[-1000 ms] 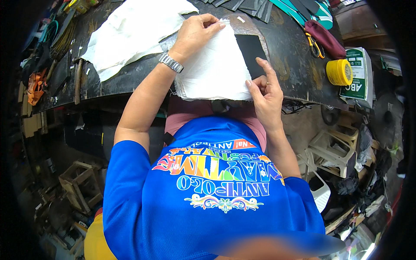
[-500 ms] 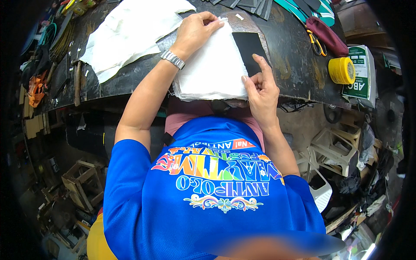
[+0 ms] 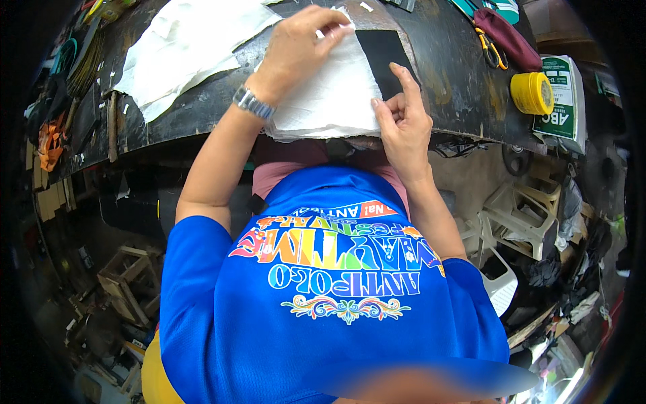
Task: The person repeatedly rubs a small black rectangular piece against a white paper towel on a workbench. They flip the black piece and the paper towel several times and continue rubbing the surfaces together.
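Note:
A stack of thin white cloth [image 3: 330, 101] lies at the near edge of the dark worktable, narrowing toward its far end. My left hand [image 3: 296, 50], with a metal-band watch at the wrist, reaches over its far corner. The thumb and fingers are bent together there and seem to pinch the cloth; the exact grip is partly hidden. Beside the stack's right edge is my right hand [image 3: 409, 124]. Its thumb tip is at the cloth's edge, the forefinger stands up apart from it, and the other fingers curl. A flat black piece [image 3: 382, 57] lies partly under the white stack.
A larger spread of white cloth [image 3: 185, 54] lies to the left. On the right are yellow-handled scissors [image 3: 494, 54], a maroon pouch [image 3: 508, 37], a yellow tub [image 3: 531, 93] and a green-and-white box [image 3: 564, 101]. A hammer-like tool [image 3: 112, 128] lies at the left table edge.
My left wrist has drawn nearer and to the left, while its fingers stay near the far corner of the cloth. The right hand keeps its pose. The whole view has shifted slightly.

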Demonstrator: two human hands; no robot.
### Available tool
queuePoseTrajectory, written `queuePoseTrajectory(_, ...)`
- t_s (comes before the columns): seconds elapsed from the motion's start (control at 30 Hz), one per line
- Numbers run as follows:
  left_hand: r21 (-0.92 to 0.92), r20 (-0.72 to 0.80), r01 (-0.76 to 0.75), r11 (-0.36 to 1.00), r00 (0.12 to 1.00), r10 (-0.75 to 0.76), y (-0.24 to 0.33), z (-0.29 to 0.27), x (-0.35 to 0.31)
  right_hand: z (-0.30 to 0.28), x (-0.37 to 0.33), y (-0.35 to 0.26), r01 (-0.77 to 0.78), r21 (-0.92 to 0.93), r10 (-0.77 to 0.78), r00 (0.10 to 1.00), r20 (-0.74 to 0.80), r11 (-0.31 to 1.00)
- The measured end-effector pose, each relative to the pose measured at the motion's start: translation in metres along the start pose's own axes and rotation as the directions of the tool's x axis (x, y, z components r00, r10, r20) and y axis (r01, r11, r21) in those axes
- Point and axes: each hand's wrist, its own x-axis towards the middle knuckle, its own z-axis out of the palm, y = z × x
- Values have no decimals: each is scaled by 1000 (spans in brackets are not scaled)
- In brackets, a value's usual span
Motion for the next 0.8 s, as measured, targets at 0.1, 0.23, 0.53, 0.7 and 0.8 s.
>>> queuePoseTrajectory(0.1, 108, 16, -151, 983, 989, 150, 15, 9, -24, 0, 0, 0, -3, 11, 3, 1000, 9, 1000)
queuePoseTrajectory(0.23, 161, 25, -165, 973, 986, 163, 19, 16, -38, -8, -6, -2, -4, 67, 2, 999, 39, 998)
queuePoseTrajectory(0.53, 233, 28, -192, 953, 981, 191, 24, 21, -44, -25, -22, -1, -79, 73, 77, 996, 34, 994)
queuePoseTrajectory(0.7, 222, 38, -173, 960, 985, 169, 28, 20, -43, -26, -19, -7, -75, 145, 71, 997, 29, 987)
queuePoseTrajectory(0.8, 224, 45, -162, 961, 987, 156, 28, 20, -42, -30, -16, -7, -70, 177, 67, 998, 22, 982)
